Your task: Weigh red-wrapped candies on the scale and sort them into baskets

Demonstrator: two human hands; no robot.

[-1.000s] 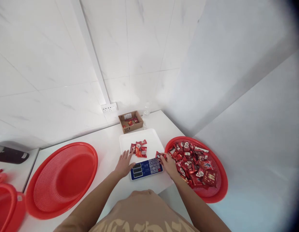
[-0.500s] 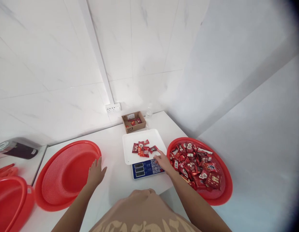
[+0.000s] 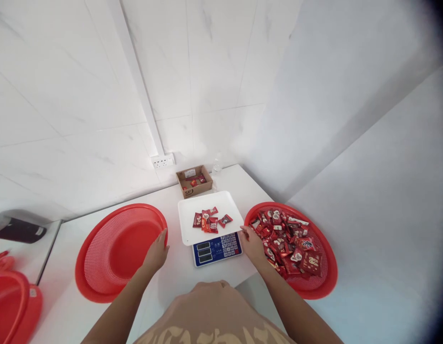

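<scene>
My left hand grips the right rim of a red plastic basket, which holds nothing that I can see. Beside it stands a digital scale with a blue keypad panel and a white tray on top. Several small red-wrapped snack packets are grouped on the tray, and a single packet lies slightly apart at their right. My right hand is at the tray's near right corner, fingers loosely bent and no packet visible in them. Close to its right is a second red basket, filled with red-wrapped packets.
Behind the scale, a small cardboard box holds a few red packets. A clear plastic item stands near the wall. At the far left are another red basket and a dark container lying sideways. A wall socket is above the table.
My left hand has taken hold of the left basket's rim, and the basket has shifted right, closer to the scale. My right hand has drawn back from the single packet to the tray's corner.
</scene>
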